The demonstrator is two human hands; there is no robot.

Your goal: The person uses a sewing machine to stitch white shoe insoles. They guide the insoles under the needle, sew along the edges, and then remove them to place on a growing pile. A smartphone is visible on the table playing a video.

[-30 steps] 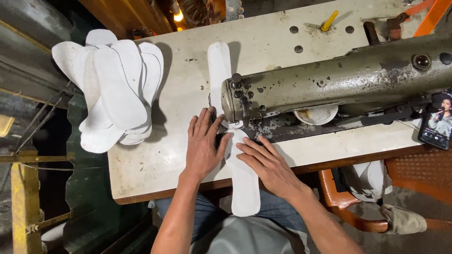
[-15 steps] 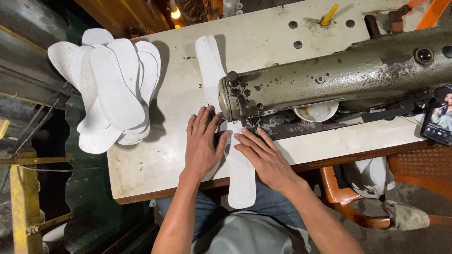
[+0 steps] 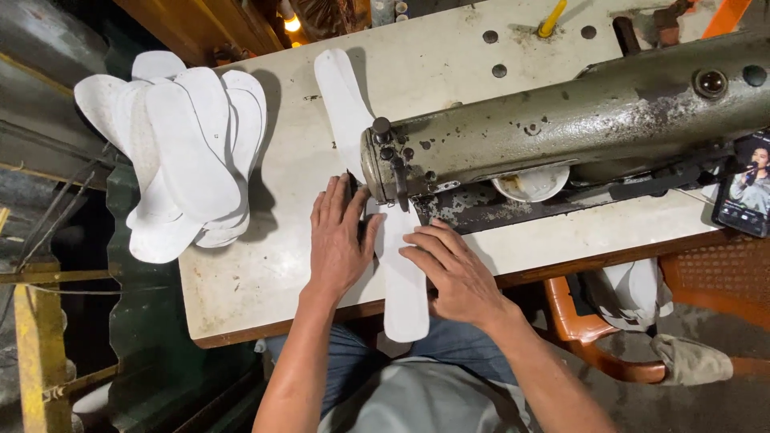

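Presently, a long white insole strip [image 3: 399,265] is held flat on the worn table [image 3: 265,265], running from six o'clock at the table's near edge toward twelve o'clock under the head of the grey-green sewing machine [image 3: 561,120]. The left hand [image 3: 341,240] is laid palm down with fingers spread flat along the strip's nine o'clock side, gripping nothing; the right hand [image 3: 449,269] is pressed open on its three o'clock side, fingertips resting on the white material. For the feed to go well, both palms are best kept flat and even, fingertips kept clear of the needle area, and the strip steered straight so that its edge is followed without puckering. A fanned stack of white insoles [image 3: 180,152] is seen at ten o'clock, well apart from the hands. No packages or signs are visible; a phone [image 3: 744,186] with a lit screen is propped at three o'clock, and a small white dish [image 3: 533,184] sits under the machine arm.
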